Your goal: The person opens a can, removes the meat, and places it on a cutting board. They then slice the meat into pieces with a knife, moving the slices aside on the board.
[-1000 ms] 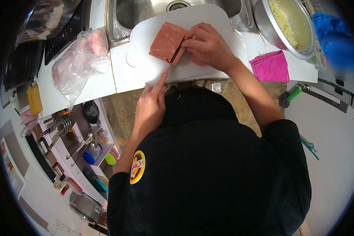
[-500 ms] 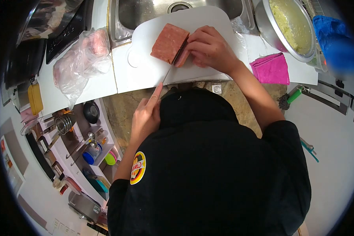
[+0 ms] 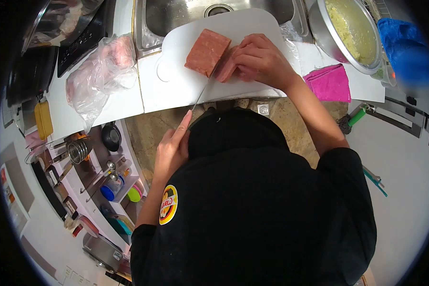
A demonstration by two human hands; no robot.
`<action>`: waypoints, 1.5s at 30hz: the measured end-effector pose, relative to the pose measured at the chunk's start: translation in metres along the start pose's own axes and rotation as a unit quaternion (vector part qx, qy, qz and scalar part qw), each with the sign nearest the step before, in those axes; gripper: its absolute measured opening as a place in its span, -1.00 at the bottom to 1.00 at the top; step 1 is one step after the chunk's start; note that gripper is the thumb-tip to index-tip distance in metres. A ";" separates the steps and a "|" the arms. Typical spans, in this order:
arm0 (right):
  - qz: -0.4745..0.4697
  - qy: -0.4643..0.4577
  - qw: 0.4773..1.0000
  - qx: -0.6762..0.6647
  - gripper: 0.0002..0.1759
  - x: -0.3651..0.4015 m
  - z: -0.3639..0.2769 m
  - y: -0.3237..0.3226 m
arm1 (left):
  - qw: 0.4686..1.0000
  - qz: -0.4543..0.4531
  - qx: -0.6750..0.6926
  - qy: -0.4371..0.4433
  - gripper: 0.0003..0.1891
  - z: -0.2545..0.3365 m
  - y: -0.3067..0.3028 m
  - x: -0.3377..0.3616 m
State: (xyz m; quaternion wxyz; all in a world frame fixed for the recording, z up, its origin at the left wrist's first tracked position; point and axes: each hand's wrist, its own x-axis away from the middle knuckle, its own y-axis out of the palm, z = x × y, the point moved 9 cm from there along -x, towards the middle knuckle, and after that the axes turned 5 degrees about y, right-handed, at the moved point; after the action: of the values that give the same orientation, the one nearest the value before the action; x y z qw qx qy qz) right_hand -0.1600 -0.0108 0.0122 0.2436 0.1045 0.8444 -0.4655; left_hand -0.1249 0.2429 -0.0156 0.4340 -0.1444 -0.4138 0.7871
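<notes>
Found left hand (image 3: 171, 151) closed round knife (image 3: 203, 94) and right hand (image 3: 264, 62) half-curled, hold unclear, against meat slice (image 3: 227, 67) beside meat block (image 3: 207, 52) on cutting board (image 3: 178, 53); judged at risk of a cut from knife slipping sideways.

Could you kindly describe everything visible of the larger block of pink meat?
The meat block is thick, roughly rectangular, with a flat, mottled pink top and fairly straight edges; it looks like firm processed meat. It lies flat and angled on the white cutting board. A thinner cut piece stands along its right side, held by the right hand. The knife points to its lower right corner; contact is unclear.
</notes>
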 end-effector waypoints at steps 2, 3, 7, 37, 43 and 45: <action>0.000 -0.007 1.000 0.000 -0.63 -0.002 -0.002 -0.005 | 1.000 0.005 0.006 0.005 -0.34 0.000 -0.002 0.001; 0.004 -0.013 1.000 0.009 -0.64 -0.003 -0.002 -0.007 | 1.000 0.008 0.011 0.005 -0.34 0.000 -0.003 0.002; 0.007 -0.034 0.999 0.026 -0.67 -0.002 0.003 -0.015 | 1.000 0.004 0.009 -0.002 -0.37 0.000 -0.004 0.001; -0.121 0.338 0.879 -0.313 -0.64 -0.033 0.100 0.026 | 0.997 0.013 0.051 -0.058 -0.54 0.042 -0.023 -0.052; -0.165 0.326 0.878 -0.311 -0.66 -0.032 0.110 0.038 | 0.998 0.010 0.030 -0.045 -0.53 0.042 -0.025 -0.054; -0.172 0.323 0.875 -0.316 -0.65 -0.032 0.109 0.037 | 0.999 0.017 0.021 -0.018 -0.52 0.041 -0.024 -0.055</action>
State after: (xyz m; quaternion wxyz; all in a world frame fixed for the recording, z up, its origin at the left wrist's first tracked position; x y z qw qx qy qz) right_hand -0.0835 -0.0800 -0.0477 -0.1062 0.0197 0.9830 -0.1487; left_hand -0.1031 0.1841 0.0207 0.4158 -0.1284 -0.4021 0.8056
